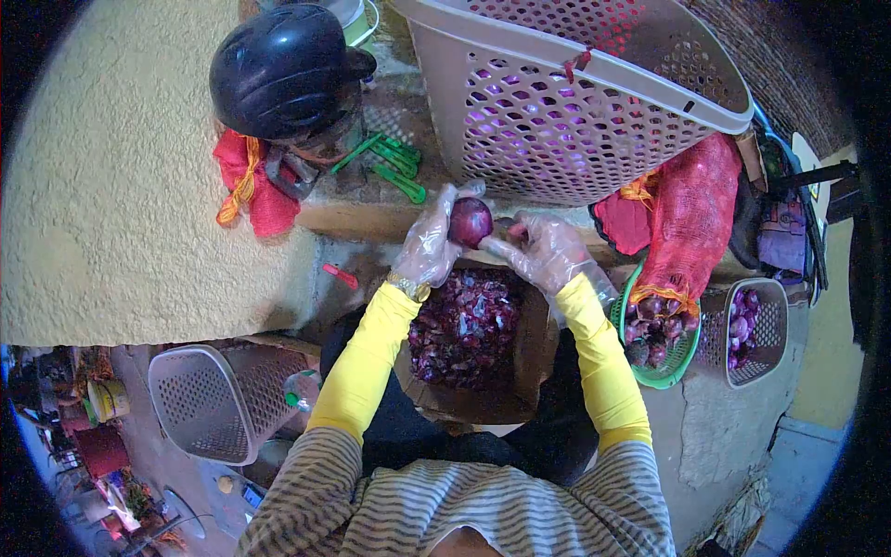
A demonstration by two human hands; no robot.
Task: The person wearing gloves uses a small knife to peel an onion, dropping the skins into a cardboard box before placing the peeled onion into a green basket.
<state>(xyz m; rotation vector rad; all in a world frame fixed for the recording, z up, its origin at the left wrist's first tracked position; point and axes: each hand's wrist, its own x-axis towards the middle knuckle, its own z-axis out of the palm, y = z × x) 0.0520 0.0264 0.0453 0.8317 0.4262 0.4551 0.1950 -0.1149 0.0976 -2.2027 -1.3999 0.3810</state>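
My left hand (430,239), in a clear plastic glove, grips a peeled-looking red onion (471,222) above a cardboard box. My right hand (546,249), also gloved, is closed beside the onion, its fingertips close to the onion's right side. Something small and dark shows between those fingers, but I cannot make out what it is. Below both hands, the cardboard box (531,357) sits between my knees, holding a heap of purple onion skins (464,330).
A tall beige basket (575,139) with onions stands ahead. To the right are a red mesh sack (691,218), a green basket (685,357) of onions and a smaller basket (772,325). A black helmet (283,70), green-handled tools (399,167) and another basket (200,399) lie leftward.
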